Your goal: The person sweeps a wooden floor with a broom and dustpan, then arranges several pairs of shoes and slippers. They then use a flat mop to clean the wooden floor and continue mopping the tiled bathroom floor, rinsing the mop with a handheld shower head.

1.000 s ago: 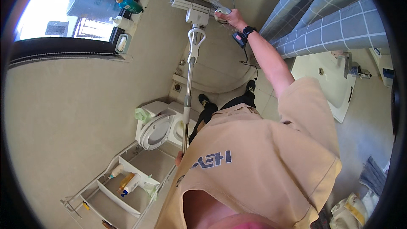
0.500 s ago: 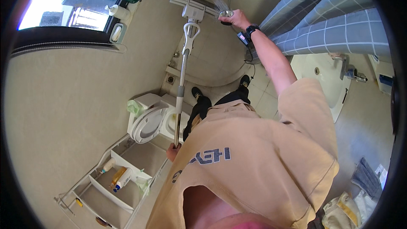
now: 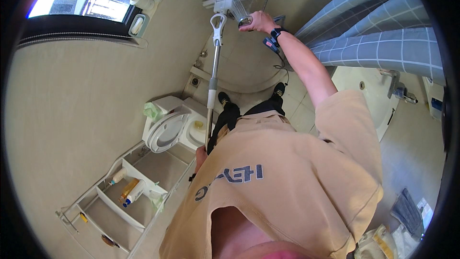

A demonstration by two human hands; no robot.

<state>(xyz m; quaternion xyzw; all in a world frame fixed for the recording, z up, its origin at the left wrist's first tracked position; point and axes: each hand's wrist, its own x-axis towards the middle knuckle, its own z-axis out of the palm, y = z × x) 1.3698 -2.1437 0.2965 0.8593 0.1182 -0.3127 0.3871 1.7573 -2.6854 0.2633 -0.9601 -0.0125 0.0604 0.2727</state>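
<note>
My left hand (image 3: 201, 154), partly hidden by my shirt, is closed round the lower end of a metal mop pole. The sponge mop (image 3: 214, 62) reaches up and away from me, its wide white and grey head (image 3: 229, 1) held against or near the far wall. My right hand (image 3: 260, 21) is wrapped round a shower head (image 3: 245, 20). Fine jets of water spray from it onto the right side of the mop head. On my right wrist sits a dark watch (image 3: 277, 33).
A grey checked shower curtain (image 3: 373, 47) hangs at right, beside a white washbasin (image 3: 364, 100). A toilet (image 3: 167, 132) stands at left with its lid up, near a wire-and-white shelf rack (image 3: 120, 211). Pump bottles (image 3: 141, 2) line the window sill. A curved raised curb (image 3: 235, 88) crosses the floor.
The mop head has turned and shifted right, its tilt reversed. My right hand has moved slightly left and down with the shower head, its spray now landing on the mop head.
</note>
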